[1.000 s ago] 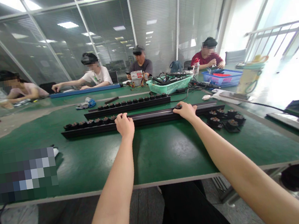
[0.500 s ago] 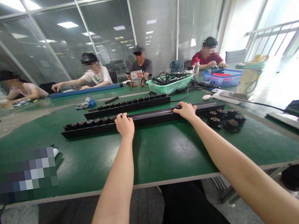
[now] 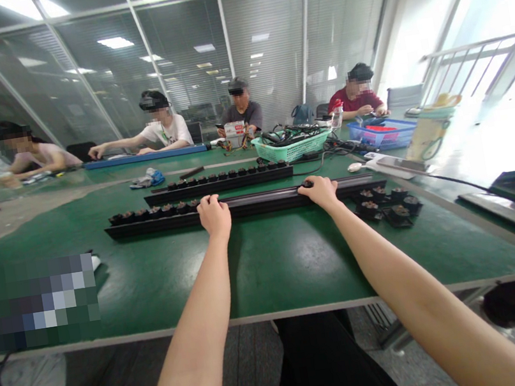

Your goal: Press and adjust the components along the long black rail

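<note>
A long black channel-shaped rail [image 3: 264, 206] lies crosswise on the table. Along its left part sits a row of small black modules [image 3: 156, 212] with copper-coloured parts on top. My left hand [image 3: 215, 215] is closed over the rail at the right end of this row; its fingertips are partly hidden. Farther right, my right hand [image 3: 321, 191] grips a small black module [image 3: 306, 184] at the rail's channel. Between my hands the channel holds no modules. Several loose black modules [image 3: 396, 198] lie beside the rail's right end.
Behind stands a second black rail [image 3: 218, 186] filled with modules. Farther back are blue-and-white gloves [image 3: 149, 178], a green basket [image 3: 292, 146] of cables and a blue basket [image 3: 384, 135]. A phone [image 3: 401, 164] lies right. Several people sit across the green table [image 3: 269, 268].
</note>
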The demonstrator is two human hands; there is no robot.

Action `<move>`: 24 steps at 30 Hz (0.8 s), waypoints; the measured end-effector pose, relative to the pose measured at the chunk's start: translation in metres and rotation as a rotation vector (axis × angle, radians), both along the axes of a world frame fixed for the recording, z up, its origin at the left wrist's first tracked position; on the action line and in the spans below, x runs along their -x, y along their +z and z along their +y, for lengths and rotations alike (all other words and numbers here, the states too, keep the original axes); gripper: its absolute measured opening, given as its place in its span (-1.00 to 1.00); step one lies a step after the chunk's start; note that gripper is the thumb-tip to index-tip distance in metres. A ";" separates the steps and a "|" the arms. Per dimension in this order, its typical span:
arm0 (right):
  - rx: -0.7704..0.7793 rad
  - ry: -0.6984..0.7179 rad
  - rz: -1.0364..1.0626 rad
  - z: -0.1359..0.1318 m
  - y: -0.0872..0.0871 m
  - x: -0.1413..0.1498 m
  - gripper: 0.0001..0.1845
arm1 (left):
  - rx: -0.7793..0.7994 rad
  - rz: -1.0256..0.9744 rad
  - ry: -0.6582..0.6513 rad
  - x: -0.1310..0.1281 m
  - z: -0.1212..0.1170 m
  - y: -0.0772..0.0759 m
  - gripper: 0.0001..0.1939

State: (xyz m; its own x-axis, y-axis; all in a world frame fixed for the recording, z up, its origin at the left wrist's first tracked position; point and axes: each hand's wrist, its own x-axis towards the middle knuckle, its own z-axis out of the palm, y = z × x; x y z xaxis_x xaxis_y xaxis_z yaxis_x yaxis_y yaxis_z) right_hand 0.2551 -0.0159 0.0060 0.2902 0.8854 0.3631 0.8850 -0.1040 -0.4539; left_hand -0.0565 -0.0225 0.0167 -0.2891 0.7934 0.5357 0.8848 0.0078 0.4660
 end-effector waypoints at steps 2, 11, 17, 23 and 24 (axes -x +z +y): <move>-0.004 -0.005 -0.002 0.000 -0.001 0.000 -0.55 | 0.000 -0.001 0.002 0.000 0.000 0.000 -0.61; 0.004 -0.015 0.022 0.001 -0.001 0.000 -0.58 | 0.004 0.022 -0.001 0.001 0.001 -0.001 -0.60; 0.028 -0.115 0.088 0.001 0.001 0.003 -0.43 | 0.003 0.019 0.001 0.001 0.002 -0.001 -0.61; 0.092 -0.106 0.026 -0.001 0.003 0.005 -0.47 | -0.001 0.019 -0.006 0.002 0.002 -0.002 -0.61; 0.095 -0.105 0.021 -0.001 0.003 0.005 -0.47 | -0.001 0.018 -0.007 0.002 0.002 -0.002 -0.61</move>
